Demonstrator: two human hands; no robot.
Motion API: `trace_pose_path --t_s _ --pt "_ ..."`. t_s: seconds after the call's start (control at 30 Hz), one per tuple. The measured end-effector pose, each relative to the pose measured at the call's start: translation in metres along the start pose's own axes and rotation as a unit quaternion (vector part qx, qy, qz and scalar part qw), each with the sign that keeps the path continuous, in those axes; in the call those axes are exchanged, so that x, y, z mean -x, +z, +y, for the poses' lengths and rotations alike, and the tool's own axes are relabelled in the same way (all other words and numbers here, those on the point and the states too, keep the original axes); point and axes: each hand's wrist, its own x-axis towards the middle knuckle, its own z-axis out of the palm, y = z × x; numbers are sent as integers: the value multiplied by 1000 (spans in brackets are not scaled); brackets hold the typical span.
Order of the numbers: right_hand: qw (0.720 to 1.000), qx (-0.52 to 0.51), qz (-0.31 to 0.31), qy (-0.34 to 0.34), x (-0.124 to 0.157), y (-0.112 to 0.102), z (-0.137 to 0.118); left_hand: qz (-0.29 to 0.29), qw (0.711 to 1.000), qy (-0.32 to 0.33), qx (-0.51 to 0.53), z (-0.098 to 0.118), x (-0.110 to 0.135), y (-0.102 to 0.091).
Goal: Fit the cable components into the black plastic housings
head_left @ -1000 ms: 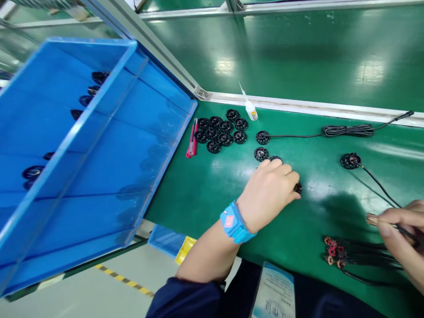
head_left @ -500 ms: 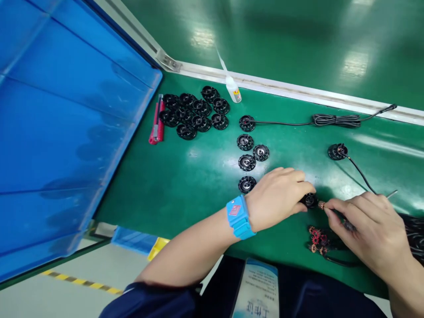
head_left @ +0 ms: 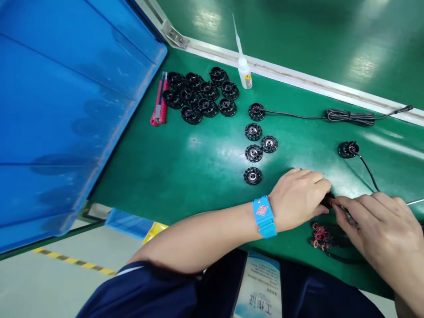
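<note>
Gripping from the left, the left hand [head_left: 300, 198] has thumb and fingers curled tight about a black round part [head_left: 327, 199], mostly covered, so its tilt and any contact with the desk [head_left: 185, 176] cannot be told. Directly right of that part, the right hand [head_left: 386, 234] meets its edge, fingertips pinched together on a small copper-coloured end [head_left: 331, 202]; the rest of that piece is hard to make out. Farther right, a pale rod [head_left: 416, 202] is cut off by the frame.

Head camera: above, facing forward-down, close
Bench [head_left: 205, 176]: centre
Bin [head_left: 66, 88]: 10 o'clock, cropped, depth hard to judge
</note>
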Motion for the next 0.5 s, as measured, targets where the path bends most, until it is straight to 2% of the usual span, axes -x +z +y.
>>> trace_pose_path --t_s 0.23,0.5 --pt "999 16 -19 -21 -4 -5 -1 7 1000 1 5 3 0 4" --pt "998 42 -47 -8 -9 -14 -8 2 1000 -5 0 2 -2 7"
